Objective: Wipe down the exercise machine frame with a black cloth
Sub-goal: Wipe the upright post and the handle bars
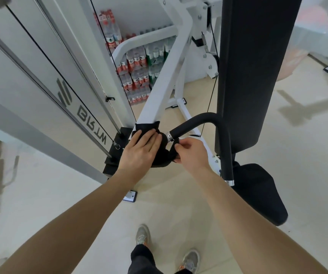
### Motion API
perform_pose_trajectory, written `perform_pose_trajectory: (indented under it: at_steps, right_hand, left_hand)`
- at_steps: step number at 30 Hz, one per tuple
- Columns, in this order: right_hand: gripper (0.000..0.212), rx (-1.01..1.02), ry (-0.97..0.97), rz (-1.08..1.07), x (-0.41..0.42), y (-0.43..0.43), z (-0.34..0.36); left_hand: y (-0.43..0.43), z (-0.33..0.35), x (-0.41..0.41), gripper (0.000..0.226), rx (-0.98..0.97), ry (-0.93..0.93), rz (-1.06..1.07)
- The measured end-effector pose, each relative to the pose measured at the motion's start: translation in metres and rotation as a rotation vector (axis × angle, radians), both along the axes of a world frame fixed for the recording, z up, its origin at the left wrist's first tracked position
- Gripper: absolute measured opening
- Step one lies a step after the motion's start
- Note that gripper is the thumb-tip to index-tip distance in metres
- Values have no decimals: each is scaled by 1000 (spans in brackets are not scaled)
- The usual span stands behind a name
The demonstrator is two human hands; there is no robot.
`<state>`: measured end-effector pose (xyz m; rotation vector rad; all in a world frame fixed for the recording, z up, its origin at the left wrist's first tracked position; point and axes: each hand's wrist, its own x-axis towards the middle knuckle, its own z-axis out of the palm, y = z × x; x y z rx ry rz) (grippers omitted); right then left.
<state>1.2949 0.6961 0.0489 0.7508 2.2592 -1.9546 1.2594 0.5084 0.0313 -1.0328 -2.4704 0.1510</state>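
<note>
Two hands on the black cloth: left hand flat, fingers straight, pressing it onto the white frame bar's near end, right hand pinching its loose tail just beside; bar's long axis runs away upward, left hand nearer.

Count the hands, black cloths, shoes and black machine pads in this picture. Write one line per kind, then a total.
Hands: 2 (left hand, right hand)
Cloths: 1 (black cloth)
Shoes: 2 (left shoe, right shoe)
Pads: 2 (back pad, seat pad)
Total: 7
</note>
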Motion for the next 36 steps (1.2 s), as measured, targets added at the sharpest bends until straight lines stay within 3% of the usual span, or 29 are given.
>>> perform_pose_trajectory:
  at_steps: [6, 10, 15, 22, 29, 36]
  right_hand:
    - [10, 20, 6, 75, 9, 6, 6]
    - [9, 44, 10, 88, 22, 20, 11]
    - [14, 67, 87, 53, 49, 50, 23]
    - [7, 206, 216, -79, 100, 108, 51]
    - [8, 356, 165, -199, 167, 168, 65]
    - [10, 272, 158, -298, 211, 246, 79]
  left_hand:
    - [-7, 15, 12, 42, -50, -70, 6]
    - [19, 41, 29, 24, 161, -242, 178]
    - [56, 61, 70, 30, 476, -543, 306]
    - [113, 72, 100, 23, 667, -747, 203]
    - [178, 75, 143, 17, 784, -927, 78]
    - [260, 92, 174, 22, 899, -942, 58]
